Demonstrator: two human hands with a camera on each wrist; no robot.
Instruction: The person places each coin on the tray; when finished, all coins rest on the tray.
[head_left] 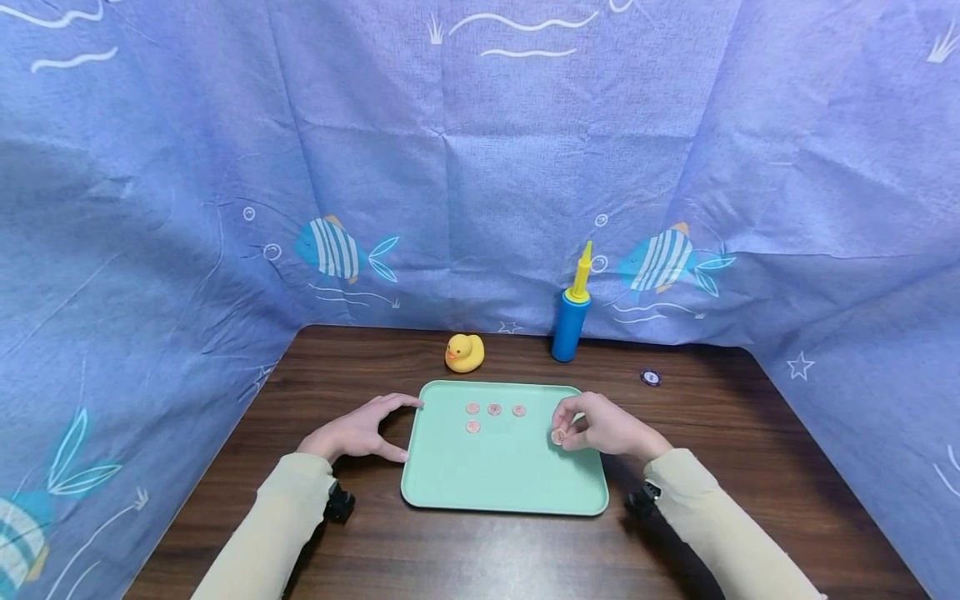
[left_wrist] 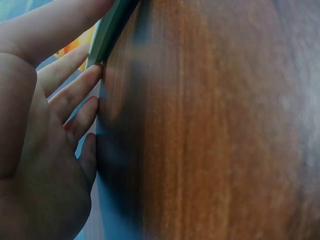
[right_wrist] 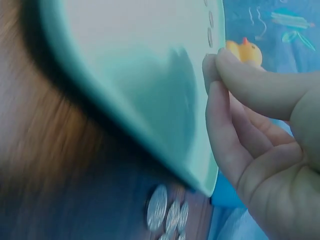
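Nearest my view are the two cream sleeves, and past them my hands at either side of the flat mint-green plastic tray (head_left: 502, 475) on the dark wood-grain table (head_left: 465, 558). My left hand (head_left: 358, 431) rests on the table with fingers straight and relaxed, thumb and fingertips touching the tray's left edge, holding nothing; the left wrist view shows those fingers (left_wrist: 80, 95) laid along the rim. My right hand (head_left: 603, 425) hovers over the tray's right part, thumb and forefinger pinching a small copper-coloured coin (head_left: 558, 436) just above the surface. In the right wrist view the coin itself is hidden behind the pinched fingertips (right_wrist: 217, 65).

Four like coins (head_left: 494, 410) already lie flat on the tray, three in a row near the far edge and one just below the leftmost. I judge I am partway through laying coins out, with this one about to go down. The next move calls for carrying it leftward to the open spot beside the lower coin, setting it flat and letting go without nudging its neighbours, while my left hand steadies the tray.

A small pile of silvery coins (right_wrist: 167, 215) lies on the table just off the tray's right edge. Well behind stand a yellow rubber duck (head_left: 464, 352), a blue cylindrical hand pump with yellow nozzle (head_left: 572, 312) and a small dark round token (head_left: 650, 377); none blocks the way.
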